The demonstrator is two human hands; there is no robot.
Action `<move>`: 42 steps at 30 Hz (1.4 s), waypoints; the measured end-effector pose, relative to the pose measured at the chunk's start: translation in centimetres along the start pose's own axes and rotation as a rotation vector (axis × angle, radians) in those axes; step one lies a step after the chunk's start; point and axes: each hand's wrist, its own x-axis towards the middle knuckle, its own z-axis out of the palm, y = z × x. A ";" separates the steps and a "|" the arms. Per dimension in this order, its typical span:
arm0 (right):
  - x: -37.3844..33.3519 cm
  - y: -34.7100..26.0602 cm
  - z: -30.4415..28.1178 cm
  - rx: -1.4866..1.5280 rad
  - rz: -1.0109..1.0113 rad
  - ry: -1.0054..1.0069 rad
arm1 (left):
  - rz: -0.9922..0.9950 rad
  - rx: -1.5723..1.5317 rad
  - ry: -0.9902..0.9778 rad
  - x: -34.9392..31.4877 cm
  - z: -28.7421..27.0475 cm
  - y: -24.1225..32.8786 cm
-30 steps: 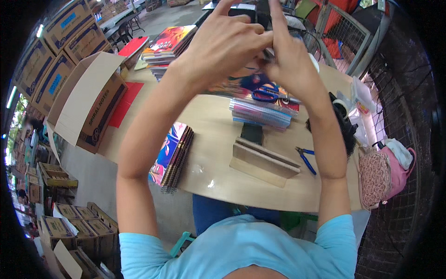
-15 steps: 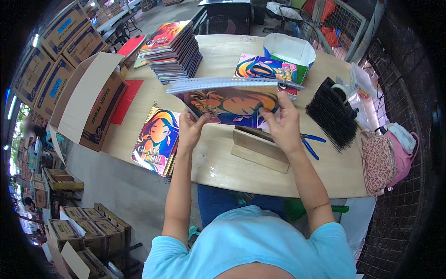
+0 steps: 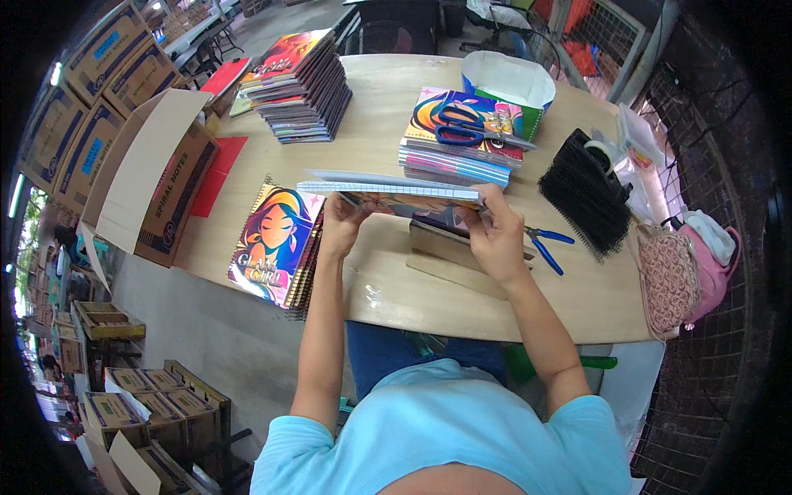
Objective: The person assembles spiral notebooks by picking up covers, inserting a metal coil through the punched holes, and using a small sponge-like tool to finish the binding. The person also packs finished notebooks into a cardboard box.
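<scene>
Between both hands I hold a notebook (image 3: 388, 190) edgewise, its page edges up and its colourful cover facing me. My left hand (image 3: 342, 223) grips its left end, and my right hand (image 3: 497, 231) closes on its right end. Under it on the table rests a wooden L-shaped block (image 3: 454, 260), partly hidden by my right hand. Blue-handled pliers (image 3: 547, 247) lie just right of that hand. To the left is a small pile of spiral notebooks (image 3: 276, 239) with a woman's portrait on top. Beyond my hands, blue-handled scissors (image 3: 459, 132) lie on another notebook stack (image 3: 454, 165).
A tall notebook stack (image 3: 297, 95) stands at the far left, near an open carton (image 3: 177, 190). Black binding coils (image 3: 582, 194) and a tape roll (image 3: 601, 153) lie right. A green-and-white box (image 3: 511, 82) stands at the back; bags (image 3: 672, 276) sit at the right edge.
The notebook has come down and nearer to me and tilted, so its page edges now face up. The scissors and the stack behind it have come into fuller view.
</scene>
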 end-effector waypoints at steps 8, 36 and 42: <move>-0.6 -0.9 -0.5 -0.062 -0.028 -0.048 | -0.018 -0.082 0.028 -1.4 -0.1 -0.1; -7.2 2.2 -5.7 -0.023 0.131 0.111 | 0.130 0.207 -0.332 -3.2 3.8 -3.1; -12.2 7.5 -3.4 0.099 0.249 0.213 | 0.029 0.055 -0.250 -4.8 6.7 -3.7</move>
